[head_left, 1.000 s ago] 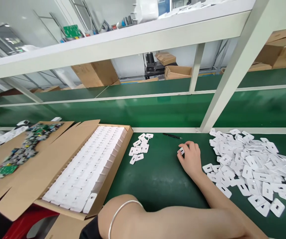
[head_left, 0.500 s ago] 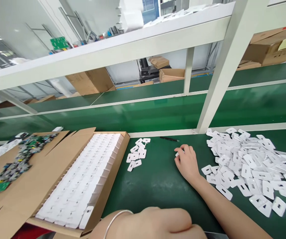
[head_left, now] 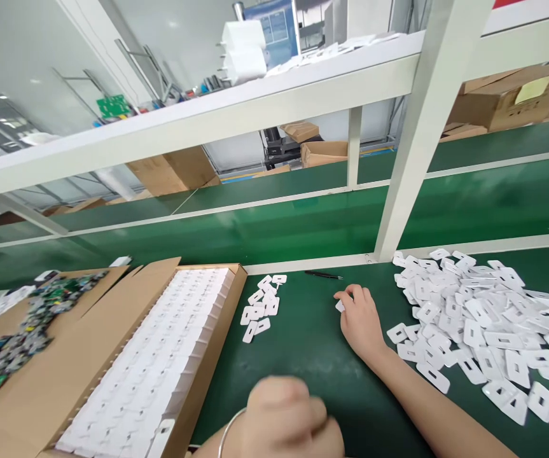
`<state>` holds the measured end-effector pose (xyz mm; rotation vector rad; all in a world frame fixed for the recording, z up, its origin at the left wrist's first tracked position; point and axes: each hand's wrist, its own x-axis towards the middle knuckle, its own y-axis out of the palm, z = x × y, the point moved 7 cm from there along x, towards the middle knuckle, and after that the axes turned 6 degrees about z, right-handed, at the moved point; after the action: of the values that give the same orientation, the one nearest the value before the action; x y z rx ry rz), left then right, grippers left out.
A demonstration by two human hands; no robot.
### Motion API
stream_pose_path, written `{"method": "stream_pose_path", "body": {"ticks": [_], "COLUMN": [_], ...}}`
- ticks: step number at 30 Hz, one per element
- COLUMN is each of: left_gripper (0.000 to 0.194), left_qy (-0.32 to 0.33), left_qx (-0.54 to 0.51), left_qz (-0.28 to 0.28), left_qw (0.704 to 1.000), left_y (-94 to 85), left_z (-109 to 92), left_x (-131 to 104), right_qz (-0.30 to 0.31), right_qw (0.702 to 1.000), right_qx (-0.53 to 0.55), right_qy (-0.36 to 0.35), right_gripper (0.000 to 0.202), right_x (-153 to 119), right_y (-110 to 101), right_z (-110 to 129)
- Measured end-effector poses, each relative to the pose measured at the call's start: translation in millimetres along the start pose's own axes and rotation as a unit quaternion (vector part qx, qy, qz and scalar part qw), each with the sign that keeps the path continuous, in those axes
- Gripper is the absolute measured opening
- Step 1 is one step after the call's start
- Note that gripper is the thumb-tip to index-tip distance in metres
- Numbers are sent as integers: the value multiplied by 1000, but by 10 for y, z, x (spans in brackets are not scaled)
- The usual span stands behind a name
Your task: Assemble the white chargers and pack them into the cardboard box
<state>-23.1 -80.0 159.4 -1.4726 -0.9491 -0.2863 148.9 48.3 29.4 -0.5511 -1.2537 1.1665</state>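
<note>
Low in the centre is my left hand point(head_left: 293, 420), blurred by motion, a bangle at its wrist; its fingers are curled and what they hold, if anything, cannot be made out. Over the green table, my right hand point(head_left: 361, 318) has its fingers bent around a small white piece point(head_left: 340, 306), partly hidden by them. A black pen-like tool point(head_left: 323, 275) lies just behind that hand. Left of it is a small group of white plates with rectangular openings point(head_left: 257, 308). A large heap of similar plates point(head_left: 484, 318) spreads to the right.
An open cardboard box point(head_left: 212, 362) holds rows of white parts at the left. Circuit boards point(head_left: 26, 331) lie on cardboard further left. A pale upright post point(head_left: 410, 146) and a shelf beam point(head_left: 236, 108) stand beyond the table.
My left hand has risen into fuller view and is more curled. My right hand has stayed over nearly the same spot. The camera view has shifted slightly.
</note>
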Motion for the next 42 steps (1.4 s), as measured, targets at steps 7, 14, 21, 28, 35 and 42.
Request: {"method": "stream_pose_path", "body": {"ticks": [7, 14, 21, 28, 35, 42], "left_gripper": [35, 44, 55, 59, 53, 55], "left_qy": [-310, -315, -315, -326, -326, -322], "left_qx": [12, 16, 46, 51, 48, 53], "left_qz": [34, 201, 225, 233, 230, 231], "left_qw": [950, 927, 921, 915, 915, 917], "left_y": [1125, 1764, 1757, 1768, 1754, 1761], "left_z": [1495, 1871, 1848, 1852, 1868, 1877], "left_x": [320, 37, -82, -85, -86, -92], "right_qz": [16, 25, 31, 67, 48, 42], "right_qw": [1000, 999, 999, 997, 998, 999], "right_qx": [-16, -31, -33, 2, 19, 19], "right_qy": [0, -22, -15, -31, -31, -18], "right_gripper": [42, 41, 33, 20, 23, 22], "right_x": [-22, -71, -73, -99, -68, -40], "right_y": [27, 156, 191, 229, 185, 155], "right_z": [-12, -37, -104, -67, -55, -88]}}
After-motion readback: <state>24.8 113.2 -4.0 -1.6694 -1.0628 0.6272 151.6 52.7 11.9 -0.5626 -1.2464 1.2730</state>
